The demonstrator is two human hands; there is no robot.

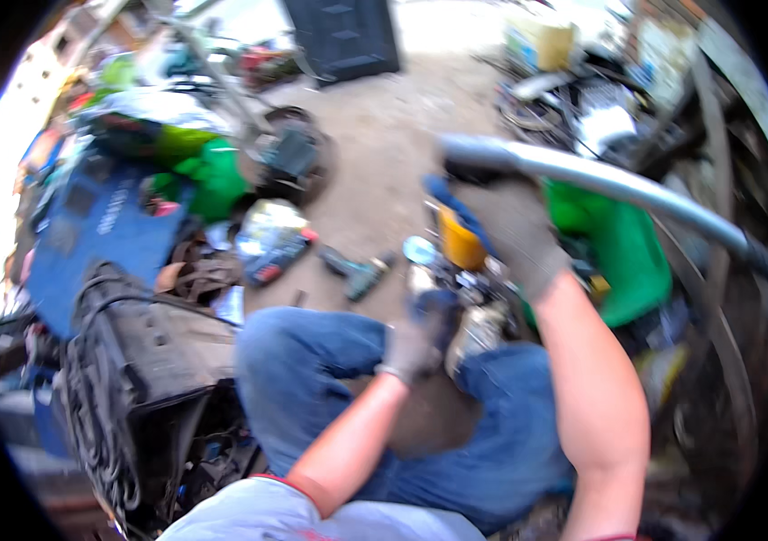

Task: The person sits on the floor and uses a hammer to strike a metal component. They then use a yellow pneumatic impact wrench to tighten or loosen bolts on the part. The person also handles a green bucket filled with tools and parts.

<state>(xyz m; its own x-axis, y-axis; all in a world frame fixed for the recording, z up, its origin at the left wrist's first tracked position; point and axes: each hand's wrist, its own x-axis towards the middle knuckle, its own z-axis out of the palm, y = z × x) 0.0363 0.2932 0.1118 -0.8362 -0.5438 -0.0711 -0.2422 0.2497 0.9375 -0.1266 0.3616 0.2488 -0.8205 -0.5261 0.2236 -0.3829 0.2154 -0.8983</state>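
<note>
"While looking down between the bent knees [307, 347], seeing what closest to the hands?"

"Seeing a yellow object [461, 242] with a blue strip [463, 216] along it, just left of the grey-gloved right hand [519, 225]."

"Gripping anything there?"

"Blurring too much to say, despite reaching right up near the end of a silvery pipe [600, 176]. Holding the hands apart, with the dark-gloved left hand [425, 334] lower down, near the left knee; being unable to make out any grip there either."

"And spotting what farther out?"

"Finding a dark green drill [366, 275] on the floor [393, 117], beyond the left knee; also noticing a bright green container [632, 261] right of the right hand. Farther left, passing a black case [177, 334] draped with cable [100, 397], then reaching a blue panel [100, 239]. Ending at a black panel [343, 41] on the far side."
</note>
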